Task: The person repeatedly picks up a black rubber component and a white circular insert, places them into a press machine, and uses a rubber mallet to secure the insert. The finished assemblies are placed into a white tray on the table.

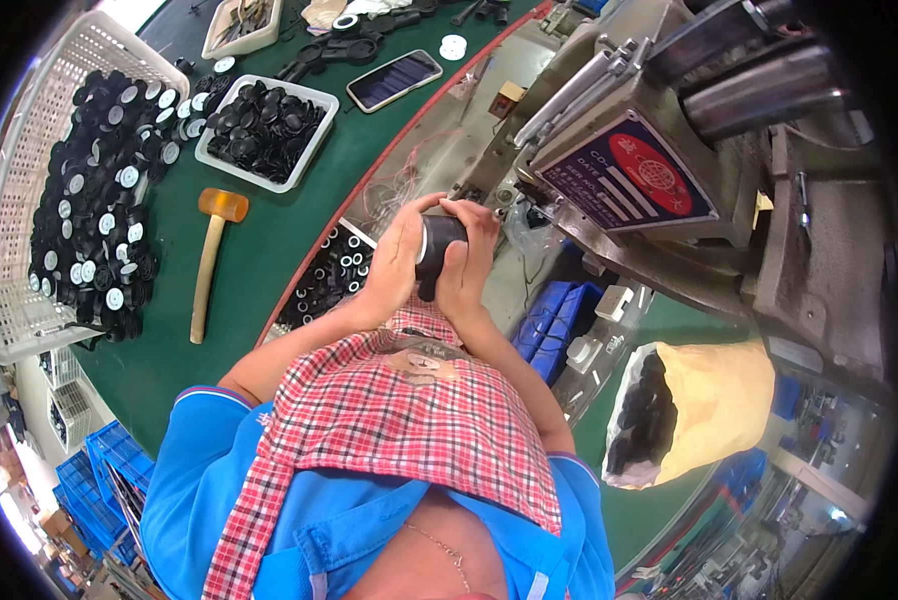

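Both forearms rise from below and slant inward, bringing the hands together in front of the checked apron [409, 385]. Left hand [394, 265] and right hand [461, 290] close around a dark, rounded part [443, 245], palms facing, with the fingers curving over its far end and the right thumb against its near side. The part sits between them, its lower end showing. Left of the grip lies a mallet [206, 280]; right of it stands a machine [724, 255].
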`<state>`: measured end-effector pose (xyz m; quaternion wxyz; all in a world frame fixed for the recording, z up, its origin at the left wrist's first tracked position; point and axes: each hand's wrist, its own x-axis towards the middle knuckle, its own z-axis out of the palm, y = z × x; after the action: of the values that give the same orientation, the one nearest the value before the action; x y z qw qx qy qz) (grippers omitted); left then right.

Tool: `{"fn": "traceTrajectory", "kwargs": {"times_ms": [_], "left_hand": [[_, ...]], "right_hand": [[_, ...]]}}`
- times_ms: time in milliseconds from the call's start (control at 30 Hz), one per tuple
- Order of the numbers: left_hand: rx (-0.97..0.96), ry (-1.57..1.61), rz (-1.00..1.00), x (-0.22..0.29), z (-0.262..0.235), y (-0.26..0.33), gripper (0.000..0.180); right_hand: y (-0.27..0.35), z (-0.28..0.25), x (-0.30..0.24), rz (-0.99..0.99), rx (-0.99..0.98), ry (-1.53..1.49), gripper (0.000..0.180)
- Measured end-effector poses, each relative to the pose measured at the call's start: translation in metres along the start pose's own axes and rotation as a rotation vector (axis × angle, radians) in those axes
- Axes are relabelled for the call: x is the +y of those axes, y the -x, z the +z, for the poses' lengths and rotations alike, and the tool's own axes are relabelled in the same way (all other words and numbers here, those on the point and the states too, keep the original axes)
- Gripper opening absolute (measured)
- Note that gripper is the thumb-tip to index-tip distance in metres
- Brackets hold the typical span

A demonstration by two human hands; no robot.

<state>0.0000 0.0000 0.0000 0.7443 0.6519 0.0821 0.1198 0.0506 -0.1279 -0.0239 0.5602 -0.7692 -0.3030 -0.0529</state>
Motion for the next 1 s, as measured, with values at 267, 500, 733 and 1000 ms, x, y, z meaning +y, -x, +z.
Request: {"fn": "traceTrajectory", "kwargs": {"times_ms": [267,500,733,1000], "left_hand": [[-0.115,-0.264,-0.008,-0.036,0.014,-0.049,0.04],[-0.307,-0.348,0.028,-0.047,0.052,-0.093,0.032],[-0.242,-0.334,0.025,-0.085,0.047,-0.088,0.041],[-0.467,-0.367,-0.296,-0.07,0.012,-0.059,0.034]], "right_hand": [[0.013,-0.022,0.029,0.497,0.157,-0.461,0.044],[-0.006,-0.069,0.052,0.608,0.2,-0.403,0.027],[0.002,-0.058,0.073,0.831,0.273,-0.508,0.041],[0.014,-0.048,0.07,0.773,0.38,-0.616,0.045]]}}
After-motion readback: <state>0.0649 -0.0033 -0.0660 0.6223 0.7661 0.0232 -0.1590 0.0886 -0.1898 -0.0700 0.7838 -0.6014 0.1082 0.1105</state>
